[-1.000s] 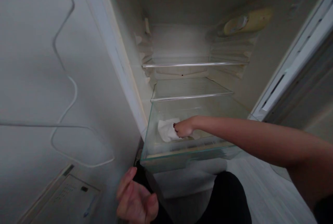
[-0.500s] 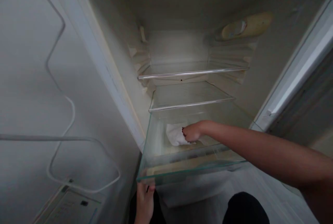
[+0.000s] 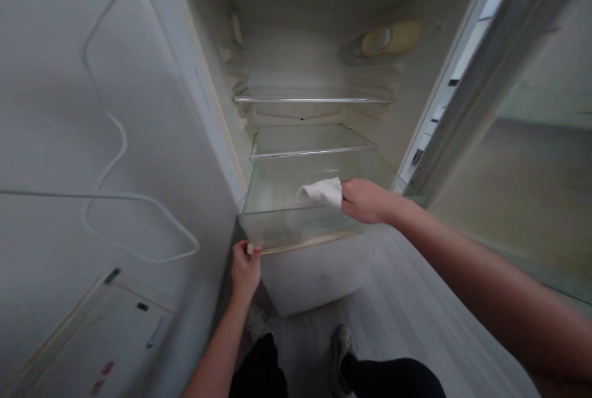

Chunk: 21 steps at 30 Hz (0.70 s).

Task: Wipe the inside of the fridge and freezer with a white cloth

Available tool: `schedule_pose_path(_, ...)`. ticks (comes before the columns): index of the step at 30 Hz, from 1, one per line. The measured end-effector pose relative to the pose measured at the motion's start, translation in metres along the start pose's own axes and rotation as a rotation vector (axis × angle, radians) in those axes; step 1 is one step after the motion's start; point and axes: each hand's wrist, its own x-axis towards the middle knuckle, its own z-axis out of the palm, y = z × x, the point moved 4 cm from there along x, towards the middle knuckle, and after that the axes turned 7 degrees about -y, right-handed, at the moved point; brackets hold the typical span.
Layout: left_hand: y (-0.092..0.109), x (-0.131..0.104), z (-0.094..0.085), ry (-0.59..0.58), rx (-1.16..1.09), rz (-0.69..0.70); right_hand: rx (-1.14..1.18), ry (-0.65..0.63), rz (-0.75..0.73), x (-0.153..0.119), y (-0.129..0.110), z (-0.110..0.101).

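My right hand point(image 3: 363, 200) is closed on a white cloth point(image 3: 321, 192), which hangs over the front part of a glass shelf point(image 3: 272, 191) low in an open fridge. I cannot tell whether the cloth touches the glass. Beneath the shelf a pale drawer point(image 3: 314, 277) sticks out towards me. My left hand point(image 3: 246, 267) pinches the front left corner of this drawer's cream rim, thumb on top. Part of the right fingers is hidden by the cloth.
Two more glass shelves, an upper shelf point(image 3: 314, 100) and a middle shelf point(image 3: 314, 153), sit further in. A yellowish lamp cover point(image 3: 393, 38) is on the right wall. White cable point(image 3: 123, 139) runs along the left panel. The open door point(image 3: 518, 108) stands right; my shoes point(image 3: 342, 348) are on the floor.
My right hand has raised the cloth and drawn it towards the shelf's front edge. The left hand has shifted from near the glass corner to the drawer's rim. My view has moved too.
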Motion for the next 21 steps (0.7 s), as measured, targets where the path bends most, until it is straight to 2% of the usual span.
schedule_pose_path(3,0.005,-0.003,0.001,0.027,0.046,-0.022,-0.012,0.09,0.14,-0.019,0.003,0.02)
schedule_pose_path(6,0.011,-0.036,-0.001,0.081,0.061,-0.049,-0.037,0.152,0.26,-0.013,0.003,0.033)
schedule_pose_path(8,0.014,-0.077,-0.004,0.128,0.049,-0.007,-0.028,0.169,0.287,-0.008,0.001,0.034)
schedule_pose_path(11,0.011,-0.153,-0.004,0.153,-0.041,0.047,-0.02,0.149,0.288,-0.007,-0.001,0.032)
schedule_pose_path(15,-0.001,-0.247,0.014,0.143,-0.2,0.106,-0.041,0.135,0.264,-0.01,-0.001,0.032)
schedule_pose_path(17,0.0,-0.283,0.026,0.205,-0.221,0.174,-0.05,0.149,0.258,-0.01,-0.001,0.033)
schedule_pose_path(19,0.007,-0.307,0.041,0.141,-0.247,0.167,-0.054,0.165,0.265,-0.01,-0.001,0.034)
schedule_pose_path(21,0.023,-0.321,0.053,0.047,-0.23,0.205,-0.047,0.162,0.277,-0.011,-0.003,0.033)
